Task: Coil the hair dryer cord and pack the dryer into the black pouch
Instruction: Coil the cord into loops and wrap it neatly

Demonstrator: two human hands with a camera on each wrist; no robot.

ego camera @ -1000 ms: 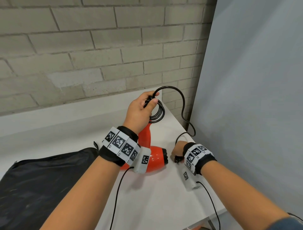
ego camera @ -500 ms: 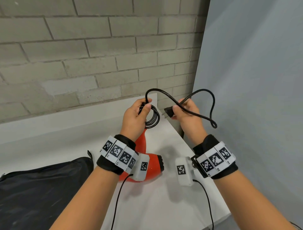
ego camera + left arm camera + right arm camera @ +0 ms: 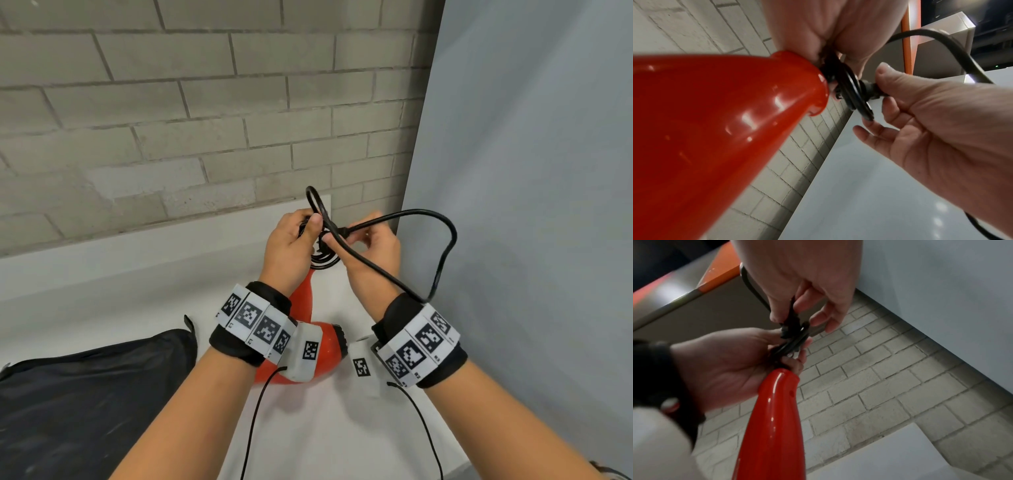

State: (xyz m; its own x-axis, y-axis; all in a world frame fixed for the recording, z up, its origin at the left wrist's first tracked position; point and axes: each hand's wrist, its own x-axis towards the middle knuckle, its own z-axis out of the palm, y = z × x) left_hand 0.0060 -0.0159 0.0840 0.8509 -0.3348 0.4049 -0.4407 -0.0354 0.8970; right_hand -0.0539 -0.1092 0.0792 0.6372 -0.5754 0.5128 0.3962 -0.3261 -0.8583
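The red hair dryer [image 3: 323,356] lies on the white table [image 3: 102,298], its handle [image 3: 303,298] rising toward my hands. My left hand [image 3: 308,228] grips the coiled black cord [image 3: 323,262] at the handle's end. My right hand [image 3: 356,236] pinches the plug [image 3: 340,232] and holds it against the coil. A free loop of cord [image 3: 445,246] arcs right and over my right wrist. The left wrist view shows the plug [image 3: 871,91] touching the coil [image 3: 851,94]. In the right wrist view, fingers [image 3: 818,318] pinch the plug [image 3: 793,321] above the handle [image 3: 774,418]. The black pouch [image 3: 85,394] lies flat at the left.
A brick wall [image 3: 171,120] runs behind the table. A grey panel [image 3: 531,205] closes off the right side, close to my right hand. The table's front right edge [image 3: 459,466] is near my right forearm. Thin sensor cables [image 3: 253,418] hang from both wrist units.
My right hand rose from the table with the plug and moved left until it met the coil in my left hand. The free cord now loops over my right wrist.
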